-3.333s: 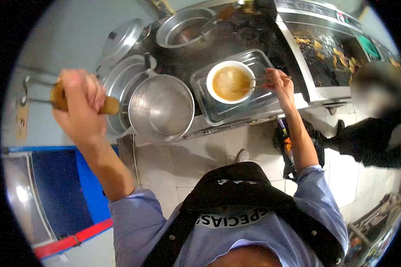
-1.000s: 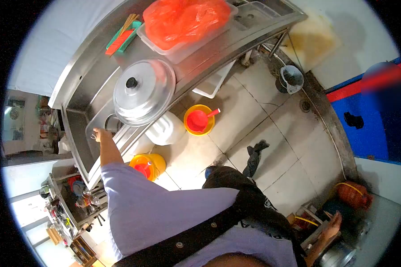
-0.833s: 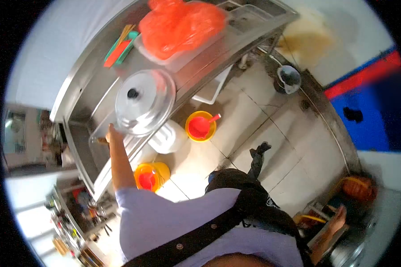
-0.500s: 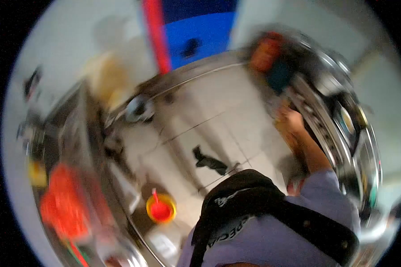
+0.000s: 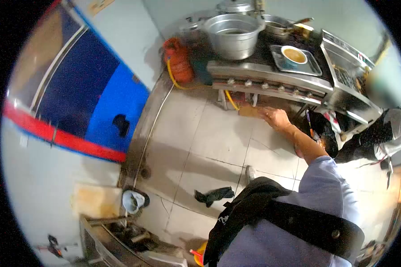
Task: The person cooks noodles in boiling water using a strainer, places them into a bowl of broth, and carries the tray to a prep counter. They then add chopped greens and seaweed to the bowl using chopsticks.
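Head view: the right hand (image 5: pixel 276 119) is in front of the stove (image 5: pixel 272 83), adjoining a tan piece (image 5: pixel 248 111); grasp cannot be determined. Left hand state is not visible.

Overlapping tan piece (image 5: pixel 249 111) with right grip (image 5: pixel 275 118), too blurred for telling touch from hold. Cutting off yellow bucket (image 5: pixel 202 249) at bottom edge, also covering part of it with black apron (image 5: pixel 243 209). Cropping metal tabletop (image 5: pixel 93 239) at same edge, lower left. Folding apron's white lettering past reading. Blurring out other person's head (image 5: pixel 389 86) at right. Hiding part of pan (image 5: pixel 278 29) behind large pot (image 5: pixel 234 46); keeping pot's contents too dim for naming. Showing markings around stove knobs (image 5: pixel 248 83) too small for reading.
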`<state>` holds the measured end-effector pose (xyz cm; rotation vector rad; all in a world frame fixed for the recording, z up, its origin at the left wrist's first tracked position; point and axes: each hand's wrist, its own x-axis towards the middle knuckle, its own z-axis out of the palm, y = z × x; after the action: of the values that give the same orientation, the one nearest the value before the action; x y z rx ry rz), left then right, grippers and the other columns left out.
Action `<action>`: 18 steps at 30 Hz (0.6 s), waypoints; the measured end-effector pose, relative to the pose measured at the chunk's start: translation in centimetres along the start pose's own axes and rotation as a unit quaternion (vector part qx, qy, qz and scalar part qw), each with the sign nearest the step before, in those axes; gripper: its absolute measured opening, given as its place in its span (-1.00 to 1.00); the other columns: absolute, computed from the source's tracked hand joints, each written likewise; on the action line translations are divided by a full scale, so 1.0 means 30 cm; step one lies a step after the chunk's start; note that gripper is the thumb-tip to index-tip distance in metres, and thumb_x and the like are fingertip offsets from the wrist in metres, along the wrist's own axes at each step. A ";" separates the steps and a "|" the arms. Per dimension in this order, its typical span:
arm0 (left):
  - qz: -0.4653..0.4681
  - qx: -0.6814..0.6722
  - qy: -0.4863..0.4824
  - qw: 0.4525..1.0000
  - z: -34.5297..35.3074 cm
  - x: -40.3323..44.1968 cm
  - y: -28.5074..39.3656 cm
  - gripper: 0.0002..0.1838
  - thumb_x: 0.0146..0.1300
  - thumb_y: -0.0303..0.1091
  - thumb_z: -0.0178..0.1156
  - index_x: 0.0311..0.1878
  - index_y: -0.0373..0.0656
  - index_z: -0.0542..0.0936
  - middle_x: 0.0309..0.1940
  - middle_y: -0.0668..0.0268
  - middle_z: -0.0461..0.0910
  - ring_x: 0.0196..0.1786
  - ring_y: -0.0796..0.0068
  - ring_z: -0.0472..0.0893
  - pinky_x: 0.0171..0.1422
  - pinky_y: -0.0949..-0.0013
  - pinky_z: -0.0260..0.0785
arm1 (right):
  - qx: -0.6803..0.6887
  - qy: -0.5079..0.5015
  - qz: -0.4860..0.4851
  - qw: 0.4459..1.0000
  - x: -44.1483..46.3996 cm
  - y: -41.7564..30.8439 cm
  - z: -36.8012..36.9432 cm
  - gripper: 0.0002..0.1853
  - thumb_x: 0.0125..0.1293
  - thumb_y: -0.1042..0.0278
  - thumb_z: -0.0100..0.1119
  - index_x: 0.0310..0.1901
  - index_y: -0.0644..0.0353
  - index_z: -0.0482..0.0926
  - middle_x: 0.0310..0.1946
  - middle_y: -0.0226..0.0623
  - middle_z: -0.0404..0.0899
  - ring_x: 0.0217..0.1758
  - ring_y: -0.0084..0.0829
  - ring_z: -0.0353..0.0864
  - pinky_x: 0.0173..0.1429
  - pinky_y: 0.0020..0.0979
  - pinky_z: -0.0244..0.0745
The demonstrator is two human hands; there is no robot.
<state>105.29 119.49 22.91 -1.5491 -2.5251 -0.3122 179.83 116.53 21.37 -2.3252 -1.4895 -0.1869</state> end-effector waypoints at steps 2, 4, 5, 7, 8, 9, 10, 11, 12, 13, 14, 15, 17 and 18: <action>0.023 -0.003 0.004 1.000 -0.028 -0.004 0.189 -0.59 0.28 -0.06 0.03 -0.21 -0.31 0.53 -0.48 0.13 0.57 -0.47 0.24 0.53 -0.38 0.29 0.38 | 0.018 0.008 0.033 0.999 0.009 0.179 -0.030 -0.73 0.29 0.09 0.00 -0.09 0.00 0.53 -0.22 -0.26 0.59 -0.25 -0.15 0.60 -0.19 -0.21 0.53; 0.053 -0.019 0.011 0.998 -0.052 0.010 0.399 -0.58 0.29 -0.05 0.01 -0.25 -0.31 0.55 -0.51 0.14 0.57 -0.50 0.23 0.53 -0.40 0.29 0.37 | 0.041 -0.007 0.074 0.996 0.028 0.374 -0.096 -0.73 0.30 0.09 -0.02 -0.12 0.03 0.55 -0.24 -0.21 0.60 -0.25 -0.10 0.59 -0.20 -0.18 0.51; 0.074 -0.030 0.014 0.997 -0.069 0.030 0.512 -0.58 0.30 -0.05 0.00 -0.27 -0.30 0.56 -0.52 0.14 0.57 -0.51 0.23 0.52 -0.41 0.29 0.36 | 0.053 -0.015 0.093 0.994 0.035 0.443 -0.143 -0.73 0.30 0.09 -0.03 -0.14 0.04 0.56 -0.25 -0.18 0.60 -0.25 -0.07 0.59 -0.20 -0.16 0.50; 0.139 -0.085 0.025 0.986 -0.098 0.094 0.819 -0.56 0.31 -0.04 -0.01 -0.31 -0.29 0.58 -0.55 0.15 0.57 -0.53 0.23 0.52 -0.44 0.29 0.36 | 0.019 0.030 0.175 0.984 0.038 0.544 -0.246 -0.74 0.29 0.14 0.01 -0.17 0.10 0.58 -0.32 -0.13 0.61 -0.25 -0.08 0.60 -0.22 -0.18 0.50; 0.300 -0.240 -0.040 0.922 -0.114 0.191 1.047 -0.59 0.17 -0.16 0.19 -0.06 -0.32 0.53 -0.16 0.01 0.54 -0.07 0.07 0.49 0.10 0.17 0.31 | 0.050 0.090 0.189 0.977 0.025 0.639 -0.254 -0.74 0.29 0.14 0.02 -0.18 0.11 0.58 -0.33 -0.16 0.62 -0.26 -0.14 0.62 -0.21 -0.22 0.50; 0.220 -0.165 0.052 0.960 -0.096 0.170 1.253 -0.58 0.18 -0.14 0.18 -0.08 -0.33 0.53 -0.17 -0.01 0.53 -0.07 0.05 0.49 0.08 0.16 0.31 | 0.081 0.152 0.199 0.965 0.009 0.725 -0.265 -0.74 0.29 0.14 0.03 -0.18 0.12 0.59 -0.34 -0.18 0.63 -0.26 -0.20 0.63 -0.20 -0.27 0.50; 0.321 -0.231 0.043 0.917 -0.071 0.237 1.427 -0.57 0.18 -0.13 0.17 -0.07 -0.34 0.53 -0.16 -0.01 0.53 -0.07 0.03 0.49 0.07 0.16 0.31 | 0.138 0.173 0.258 0.940 -0.006 0.792 -0.301 -0.72 0.31 0.13 0.01 -0.16 0.12 0.59 -0.33 -0.19 0.63 -0.25 -0.27 0.63 -0.17 -0.31 0.49; 0.374 -0.216 -0.001 0.902 -0.180 0.203 1.669 -0.53 0.20 -0.10 0.14 -0.02 -0.35 0.50 -0.09 0.00 0.52 0.04 0.03 0.45 0.13 0.15 0.28 | 0.198 0.193 0.312 0.909 -0.014 0.831 -0.356 -0.71 0.33 0.13 0.00 -0.14 0.13 0.60 -0.31 -0.20 0.64 -0.24 -0.34 0.63 -0.15 -0.35 0.48; 0.474 -0.228 0.063 0.848 -0.158 0.250 1.849 -0.55 0.20 -0.13 0.14 -0.02 -0.35 0.51 -0.09 -0.01 0.52 0.00 0.02 0.45 0.12 0.14 0.27 | 0.193 0.195 0.376 0.885 -0.019 0.842 -0.444 -0.69 0.35 0.11 -0.03 -0.12 0.14 0.59 -0.35 -0.24 0.63 -0.26 -0.40 0.61 -0.15 -0.38 0.46; 0.518 -0.257 0.051 0.814 -0.224 0.216 2.057 -0.59 0.19 -0.15 0.15 -0.03 -0.28 0.53 -0.11 0.00 0.53 -0.03 0.03 0.46 0.11 0.13 0.26 | 0.188 0.195 0.432 0.860 -0.014 0.860 -0.504 -0.67 0.37 0.10 -0.06 -0.09 0.14 0.58 -0.39 -0.29 0.63 -0.28 -0.47 0.58 -0.15 -0.41 0.45; 0.552 -0.263 0.051 0.790 -0.330 0.136 2.252 -0.65 0.18 -0.17 0.16 -0.06 -0.19 0.56 -0.13 0.05 0.54 -0.06 0.07 0.48 0.07 0.17 0.30 | 0.226 0.249 0.389 0.858 -0.027 0.937 -0.509 -0.65 0.39 0.08 -0.09 -0.09 0.15 0.58 -0.42 -0.32 0.60 -0.30 -0.49 0.56 -0.17 -0.42 0.44; 0.590 -0.329 0.044 0.736 -0.407 0.062 2.427 -0.70 0.16 -0.21 0.17 -0.09 -0.15 0.57 -0.16 0.12 0.54 -0.10 0.15 0.51 0.01 0.22 0.34 | 0.261 0.300 0.344 0.851 -0.032 1.015 -0.520 -0.63 0.40 0.06 -0.11 -0.09 0.15 0.57 -0.45 -0.36 0.58 -0.33 -0.52 0.54 -0.19 -0.44 0.43; 0.665 -0.322 0.078 0.670 -0.495 -0.033 2.749 -0.70 0.14 -0.24 0.18 -0.08 -0.14 0.56 -0.21 0.13 0.52 -0.11 0.14 0.51 -0.04 0.25 0.37 | 0.210 0.309 0.340 0.863 0.012 1.083 -0.604 -0.62 0.40 0.03 -0.14 -0.07 0.12 0.56 -0.49 -0.35 0.54 -0.37 -0.52 0.51 -0.21 -0.48 0.41; 0.682 -0.333 0.054 0.649 -0.510 -0.074 2.907 -0.70 0.13 -0.25 0.18 -0.07 -0.13 0.56 -0.20 0.12 0.51 -0.11 0.10 0.51 -0.04 0.24 0.37 | 0.128 0.281 0.369 0.877 0.051 1.073 -0.668 -0.61 0.41 0.00 -0.17 -0.05 0.10 0.54 -0.47 -0.29 0.55 -0.37 -0.47 0.52 -0.22 -0.47 0.40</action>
<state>184.60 152.04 45.17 -2.9402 -0.4915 -1.0116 211.14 98.31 32.68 -2.1752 -0.2854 -0.3827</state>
